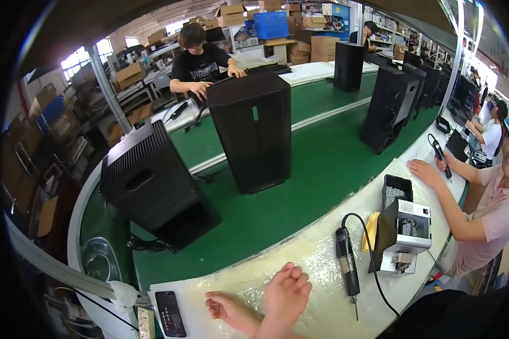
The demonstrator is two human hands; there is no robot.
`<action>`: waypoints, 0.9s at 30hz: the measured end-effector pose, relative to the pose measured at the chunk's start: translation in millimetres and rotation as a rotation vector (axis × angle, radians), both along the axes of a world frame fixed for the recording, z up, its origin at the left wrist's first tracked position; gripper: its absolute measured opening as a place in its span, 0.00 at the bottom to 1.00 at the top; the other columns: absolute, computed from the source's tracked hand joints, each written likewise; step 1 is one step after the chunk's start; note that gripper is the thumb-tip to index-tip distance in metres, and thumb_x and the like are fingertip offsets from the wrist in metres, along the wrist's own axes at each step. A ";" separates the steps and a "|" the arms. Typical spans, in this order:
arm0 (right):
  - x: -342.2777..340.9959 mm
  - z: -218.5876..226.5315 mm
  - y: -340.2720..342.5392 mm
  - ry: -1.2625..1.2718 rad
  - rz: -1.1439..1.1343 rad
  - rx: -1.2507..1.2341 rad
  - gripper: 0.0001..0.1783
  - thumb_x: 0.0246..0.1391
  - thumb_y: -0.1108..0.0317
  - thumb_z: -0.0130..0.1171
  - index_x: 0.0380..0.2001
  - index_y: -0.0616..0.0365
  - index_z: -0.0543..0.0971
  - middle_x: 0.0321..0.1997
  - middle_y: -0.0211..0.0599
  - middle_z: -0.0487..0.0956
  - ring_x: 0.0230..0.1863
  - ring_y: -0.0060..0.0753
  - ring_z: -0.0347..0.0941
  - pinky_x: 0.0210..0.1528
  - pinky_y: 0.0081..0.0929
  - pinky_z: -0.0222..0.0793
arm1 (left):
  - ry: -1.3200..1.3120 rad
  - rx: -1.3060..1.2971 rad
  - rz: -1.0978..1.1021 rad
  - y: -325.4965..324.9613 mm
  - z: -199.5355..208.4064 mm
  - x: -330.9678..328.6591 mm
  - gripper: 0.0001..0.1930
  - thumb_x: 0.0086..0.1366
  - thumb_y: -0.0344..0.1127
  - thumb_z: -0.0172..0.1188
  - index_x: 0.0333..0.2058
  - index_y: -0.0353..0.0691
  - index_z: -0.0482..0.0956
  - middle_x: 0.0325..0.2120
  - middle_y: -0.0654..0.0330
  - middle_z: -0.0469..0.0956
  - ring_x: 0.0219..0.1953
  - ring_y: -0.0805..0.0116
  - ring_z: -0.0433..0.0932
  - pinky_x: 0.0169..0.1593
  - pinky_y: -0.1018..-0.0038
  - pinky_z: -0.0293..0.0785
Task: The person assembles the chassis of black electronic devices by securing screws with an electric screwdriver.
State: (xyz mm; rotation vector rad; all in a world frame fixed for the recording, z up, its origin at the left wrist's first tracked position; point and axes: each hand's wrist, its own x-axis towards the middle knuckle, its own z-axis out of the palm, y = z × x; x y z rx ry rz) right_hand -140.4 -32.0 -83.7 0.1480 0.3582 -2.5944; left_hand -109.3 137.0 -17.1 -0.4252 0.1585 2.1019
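Observation:
My wrists cross over the plastic-covered white worktop [254, 282] at the near edge. My left hand [288, 287] lies on the right side, palm up, its fingers curled in and nothing seen in them. Reaching out to the left from beneath that forearm, my right hand [227, 311] is loosely bent and holds nothing, thumb apart from the fingers. A black phone [170, 313] rests left of it. An electric screwdriver [348, 263] with a black cable lies to the right of my left hand, touching neither hand.
Tall black cabinets [253, 135] stand on the green conveyor [316, 164]; a ribbed one [152, 175] tilts at left. A screw feeder [401, 237] and a black screw tray [397, 189] sit at right. A co-worker's hand [427, 172] rests nearby; another person [203, 65] works opposite.

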 end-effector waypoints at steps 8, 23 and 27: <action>4.3 -4.4 68.5 -0.189 -0.125 -0.023 0.05 0.57 0.68 0.54 0.28 0.54 0.73 0.23 0.30 0.72 0.22 0.23 0.66 0.24 0.19 0.60 | -0.007 -0.131 -0.048 0.1 17.0 7.8 0.08 0.56 0.27 0.50 0.36 0.41 0.69 0.36 0.56 0.73 0.41 0.60 0.71 0.48 0.63 0.66; 11.8 19.7 103.8 -0.286 -0.295 -0.034 0.10 0.58 0.66 0.50 0.22 0.51 0.69 0.20 0.25 0.67 0.20 0.20 0.61 0.23 0.19 0.56 | -0.047 -0.428 -0.038 10.4 3.6 0.3 0.07 0.56 0.25 0.46 0.33 0.44 0.68 0.32 0.61 0.73 0.32 0.66 0.71 0.36 0.72 0.67; 13.4 14.1 85.9 -0.232 -0.322 0.074 0.10 0.57 0.68 0.50 0.22 0.52 0.69 0.19 0.25 0.67 0.19 0.20 0.60 0.23 0.19 0.55 | 0.092 -0.259 0.011 1.5 62.2 12.4 0.04 0.60 0.24 0.51 0.32 0.39 0.74 0.28 0.59 0.75 0.30 0.69 0.73 0.34 0.75 0.69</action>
